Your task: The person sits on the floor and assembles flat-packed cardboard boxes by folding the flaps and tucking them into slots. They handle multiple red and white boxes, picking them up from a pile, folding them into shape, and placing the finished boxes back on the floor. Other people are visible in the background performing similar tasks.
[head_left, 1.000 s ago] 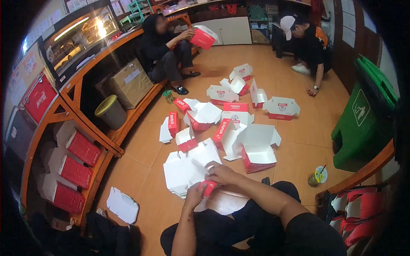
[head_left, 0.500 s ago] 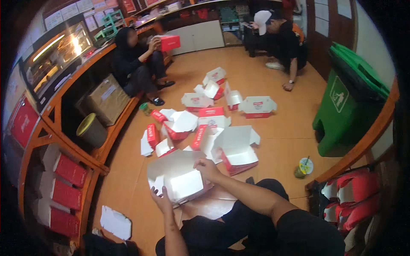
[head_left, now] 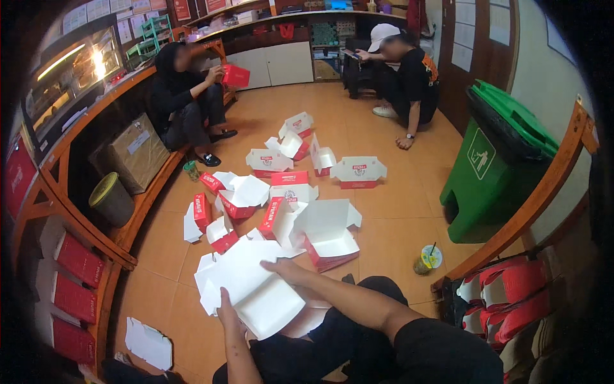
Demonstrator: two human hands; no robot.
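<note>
Over my lap is a partly folded cardboard food box (head_left: 268, 310), its plain white inside facing up and its lid with side flaps spread away from me. My left hand (head_left: 231, 315) grips its near left edge, thumb on the inside. My right hand (head_left: 286, 271) is closed on the right side, near the crease between lid and tray; its fingertips are partly hidden. Just beyond stands an open red and white box (head_left: 330, 244), and left of it a small red and white box (head_left: 222, 234).
More red and white boxes (head_left: 291, 185) litter the tiled floor. One person (head_left: 192, 96) holds a red box at far left; another (head_left: 403, 83) crouches far right. A green bin (head_left: 495, 166), a drink cup (head_left: 428, 259) and a flat white cardboard stack (head_left: 148, 344) surround me.
The box in my hands has tilted and its lid now lies further back and left. My right hand has shifted slightly left with it. The whole view has turned a little.
</note>
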